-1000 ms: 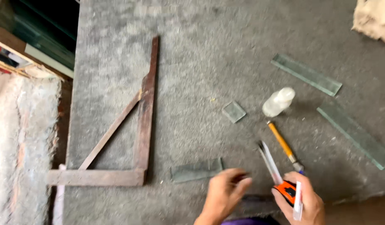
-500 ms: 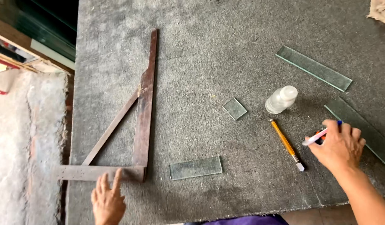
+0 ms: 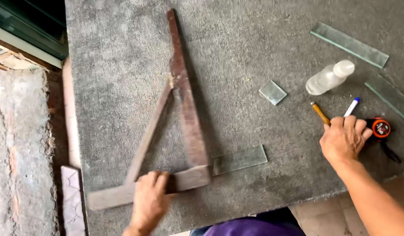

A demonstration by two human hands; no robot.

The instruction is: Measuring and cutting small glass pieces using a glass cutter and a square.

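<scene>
Wooden square [image 3: 184, 118], a dark, worn triangular frame with a long blade, a short base bar and a diagonal brace, lies flat on the grey carpeted table [image 3: 237, 35], its blade running up toward the table's far edge. At the square's base bar the left hand [image 3: 150, 201] is curled over the wood, fingers wrapped across the bar and gripping it near the table's near edge. Just right of the square's lower corner, a narrow glass strip [image 3: 239, 160] lies flat, its left end meeting the base bar. Well to the right of the square, the right hand [image 3: 344, 139] rests palm down, fingers loosely bent over a yellow pencil [image 3: 320, 113] and a white marker with a blue cap [image 3: 351, 106]; whether it actually grips either one cannot be told. Beside that hand, farther from the square, sits an orange and black tape measure [image 3: 380, 128]. Up from the hand lie a small clear plastic bottle [image 3: 329, 77] on its side and a small glass square [image 3: 272, 92], with two long glass strips [image 3: 349, 44] beyond, far right of the square.
</scene>
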